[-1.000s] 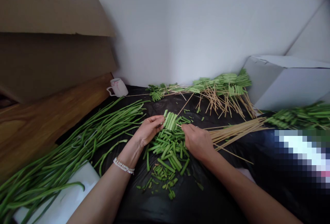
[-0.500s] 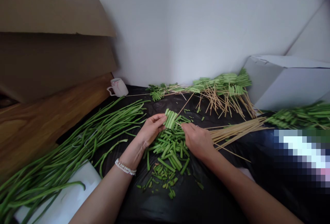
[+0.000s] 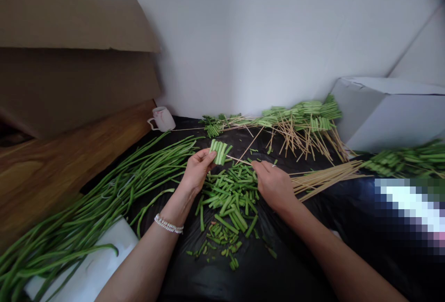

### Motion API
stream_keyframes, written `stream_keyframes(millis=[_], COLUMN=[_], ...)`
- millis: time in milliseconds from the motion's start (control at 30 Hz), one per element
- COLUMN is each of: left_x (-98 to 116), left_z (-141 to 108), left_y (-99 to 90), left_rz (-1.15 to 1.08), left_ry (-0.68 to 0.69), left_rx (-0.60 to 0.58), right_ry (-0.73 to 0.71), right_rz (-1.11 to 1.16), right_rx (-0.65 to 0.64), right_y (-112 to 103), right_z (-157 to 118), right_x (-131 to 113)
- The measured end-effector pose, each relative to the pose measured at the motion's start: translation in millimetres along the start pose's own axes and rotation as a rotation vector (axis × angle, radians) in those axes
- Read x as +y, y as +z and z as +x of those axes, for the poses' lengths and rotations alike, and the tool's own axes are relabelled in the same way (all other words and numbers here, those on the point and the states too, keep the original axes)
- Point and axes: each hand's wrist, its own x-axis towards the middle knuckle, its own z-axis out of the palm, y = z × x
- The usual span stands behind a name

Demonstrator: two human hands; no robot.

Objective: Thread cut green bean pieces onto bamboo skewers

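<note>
Side by side in my left hand is a row of cut green bean pieces, pinched between thumb and fingers. My right hand is closed round a thin bamboo skewer, whose far end meets the right side of that row. How deep the skewer sits in the pieces I cannot tell. Beneath both hands lies a heap of loose cut bean pieces, with smaller scraps nearer me. To the right of my right hand, a bundle of bare skewers rests on the black plastic sheet.
Long uncut beans spread at left, partly over a white board. Along the wall lie threaded bean skewers and a mug. A cardboard box stands left, a white box right. More threaded beans lie at right.
My left hand has moved slightly left and up with the bean row. My right hand has drawn back to the right, and more of the skewer shows between the hands.
</note>
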Motion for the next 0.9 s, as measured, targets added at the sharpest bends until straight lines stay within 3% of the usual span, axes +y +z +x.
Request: stream_keyframes(millis=[233,467,900], left_x=[-1.9,-3.0,9.9], left_z=[1.2,-3.5,15.4], left_y=[-1.1,5.7,-15.7], left_rz=[-0.019,-0.065,-0.341], left_ry=[0.041,-0.163,-0.008], left_rx=[0.006,-0.054,0.265], right_ry=[0.015,0.017,0.031], right_rz=[-0.018,0.009,-0.122], right_rx=[-0.019,0.008,0.015], right_y=[-2.1,1.8,-8.1], right_z=[1.3,0.5,9.0], right_x=[1.9,2.9,29.1])
